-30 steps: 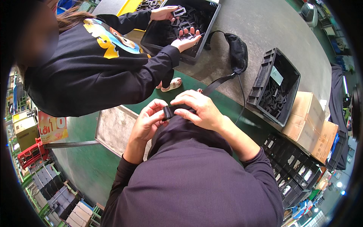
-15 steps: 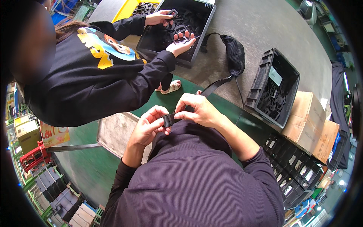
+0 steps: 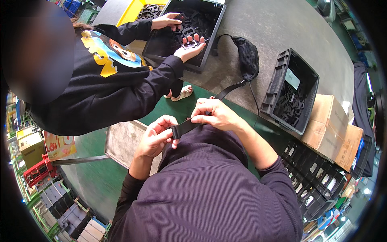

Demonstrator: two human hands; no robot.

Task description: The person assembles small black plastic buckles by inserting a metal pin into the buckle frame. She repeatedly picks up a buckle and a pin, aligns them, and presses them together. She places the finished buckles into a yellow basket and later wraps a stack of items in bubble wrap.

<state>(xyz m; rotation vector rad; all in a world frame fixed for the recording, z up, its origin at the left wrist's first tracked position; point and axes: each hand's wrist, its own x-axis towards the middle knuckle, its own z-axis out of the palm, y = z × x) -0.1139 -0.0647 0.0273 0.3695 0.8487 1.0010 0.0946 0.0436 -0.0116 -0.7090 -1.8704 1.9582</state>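
Note:
Above my lap a dark webbing strap (image 3: 187, 127) stretches between my two hands. My left hand (image 3: 155, 136) pinches its left end, where a thicker black fold or slider sits; which of these it is I cannot tell. The right hand (image 3: 215, 113) grips the strap farther along, thumb against fingers. Behind my right hand another length of strap runs up to a black mesh pouch (image 3: 246, 58) on the table; whether it joins the piece I hold is hidden.
A co-worker on the left holds black plastic frames over a black crate (image 3: 159, 50). A yellow tray (image 3: 128, 15) stands behind it. At right on the table (image 3: 278, 24) are another black crate (image 3: 278, 80) of parts and cardboard boxes (image 3: 322, 121).
My hands have drawn slightly apart, so a longer stretch of strap shows between them. The co-worker's head and body have shifted a little to the right.

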